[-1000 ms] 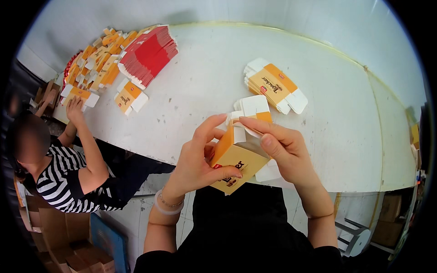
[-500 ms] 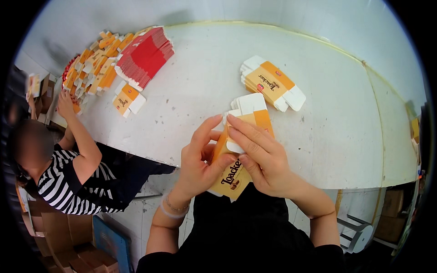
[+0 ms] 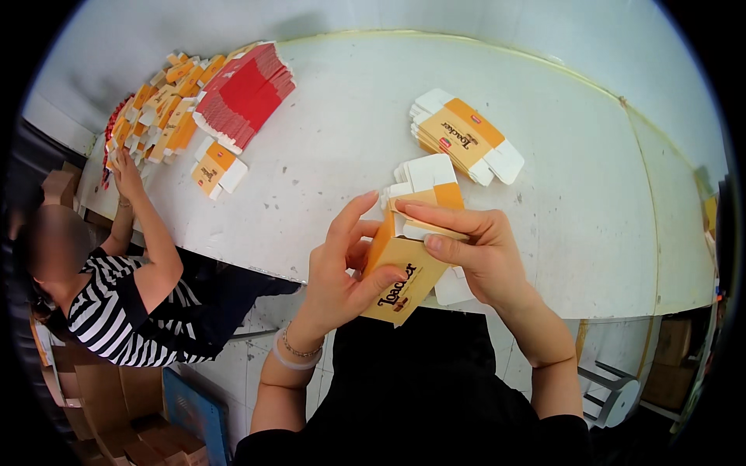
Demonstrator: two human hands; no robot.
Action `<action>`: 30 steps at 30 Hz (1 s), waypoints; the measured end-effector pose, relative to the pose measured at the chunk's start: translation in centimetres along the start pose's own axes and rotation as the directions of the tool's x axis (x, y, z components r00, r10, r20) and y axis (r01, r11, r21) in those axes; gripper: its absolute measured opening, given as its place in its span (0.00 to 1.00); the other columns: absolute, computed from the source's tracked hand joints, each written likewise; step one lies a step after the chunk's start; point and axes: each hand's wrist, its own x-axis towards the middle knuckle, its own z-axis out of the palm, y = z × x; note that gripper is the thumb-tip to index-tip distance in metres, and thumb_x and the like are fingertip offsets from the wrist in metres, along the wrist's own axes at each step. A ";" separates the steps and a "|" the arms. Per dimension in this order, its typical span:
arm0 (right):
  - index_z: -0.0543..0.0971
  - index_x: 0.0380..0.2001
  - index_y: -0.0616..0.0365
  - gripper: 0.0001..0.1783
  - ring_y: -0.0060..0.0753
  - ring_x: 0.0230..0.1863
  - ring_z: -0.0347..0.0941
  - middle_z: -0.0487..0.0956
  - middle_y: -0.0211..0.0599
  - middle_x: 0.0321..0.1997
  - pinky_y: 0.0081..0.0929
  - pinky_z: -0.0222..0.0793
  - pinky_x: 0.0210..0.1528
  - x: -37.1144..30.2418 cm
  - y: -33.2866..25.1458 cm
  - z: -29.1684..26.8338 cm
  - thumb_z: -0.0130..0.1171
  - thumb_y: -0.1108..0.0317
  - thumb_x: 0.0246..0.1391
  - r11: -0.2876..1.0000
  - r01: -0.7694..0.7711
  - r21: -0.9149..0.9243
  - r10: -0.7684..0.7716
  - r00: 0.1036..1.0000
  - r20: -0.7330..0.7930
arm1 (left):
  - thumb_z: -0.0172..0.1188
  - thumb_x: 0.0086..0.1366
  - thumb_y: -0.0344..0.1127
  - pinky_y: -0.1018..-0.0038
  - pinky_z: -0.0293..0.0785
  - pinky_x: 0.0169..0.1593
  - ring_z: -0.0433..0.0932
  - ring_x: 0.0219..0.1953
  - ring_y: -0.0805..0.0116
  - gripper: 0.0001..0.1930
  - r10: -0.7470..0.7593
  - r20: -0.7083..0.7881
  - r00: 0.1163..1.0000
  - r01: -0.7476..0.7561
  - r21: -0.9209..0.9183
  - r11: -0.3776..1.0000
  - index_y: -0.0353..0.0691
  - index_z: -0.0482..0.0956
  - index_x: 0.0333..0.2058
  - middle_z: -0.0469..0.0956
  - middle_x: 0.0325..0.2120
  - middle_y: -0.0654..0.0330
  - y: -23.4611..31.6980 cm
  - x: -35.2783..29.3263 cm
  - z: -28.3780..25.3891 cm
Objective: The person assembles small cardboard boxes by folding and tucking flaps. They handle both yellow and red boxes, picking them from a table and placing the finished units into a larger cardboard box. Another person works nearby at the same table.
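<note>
The carton (image 3: 408, 290) in your hands (image 3: 330, 289) is smooth printed paperboard with a low sheen. Your counter (image 3: 579, 241) has a smooth, slightly glossy, scuffed surface. Your garment (image 3: 416, 388) is matt cloth.

The left hand (image 3: 334, 272) holds a yellow carton (image 3: 408, 283) tilted over the near edge of the white table (image 3: 575, 194), thumb across its printed face, while the right hand (image 3: 489, 252) pinches a flap at its upper end. Flat cartons (image 3: 434, 172) lie just beyond, near another flat stack (image 3: 466, 136). Farther left stand a red stack (image 3: 252, 93) and a heap of yellow cartons (image 3: 167, 113), where a co-worker in a striped top (image 3: 116, 322) reaches with one arm
</note>
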 end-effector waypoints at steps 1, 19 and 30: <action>0.75 0.54 0.62 0.19 0.27 0.55 0.71 0.75 0.40 0.57 0.27 0.66 0.57 0.0 0.1 0.1 0.55 0.75 0.57 1.000 0.011 0.012 -0.011 1.000 -0.005 | 0.66 0.59 0.36 0.77 0.77 0.38 0.81 0.38 0.66 0.41 0.000 0.004 1.000 0.000 0.013 1.000 0.36 0.48 0.64 0.76 0.43 0.50 0.1 0.0 0.1; 0.55 0.66 0.61 0.37 0.50 0.67 0.56 0.53 0.47 0.71 0.41 0.54 0.65 -0.8 1.7 -0.8 0.57 0.65 0.56 0.532 0.525 -0.664 -0.312 0.851 0.423 | 0.67 0.55 0.27 0.77 0.77 0.34 0.81 0.38 0.66 0.30 0.071 -0.020 0.997 -0.061 0.313 0.948 0.42 0.69 0.57 0.77 0.40 0.54 2.4 0.1 -1.4; 0.75 0.38 0.59 0.19 0.39 0.46 0.66 0.73 0.36 0.42 0.40 0.59 0.51 6.4 7.6 -4.8 0.64 0.57 0.49 -0.107 0.167 -0.980 -0.531 0.824 0.198 | 0.66 0.56 0.42 0.65 0.71 0.52 0.71 0.55 0.54 0.24 0.711 0.187 0.677 -0.023 0.972 -0.234 0.55 0.74 0.53 0.73 0.53 0.55 4.6 17.7 -28.5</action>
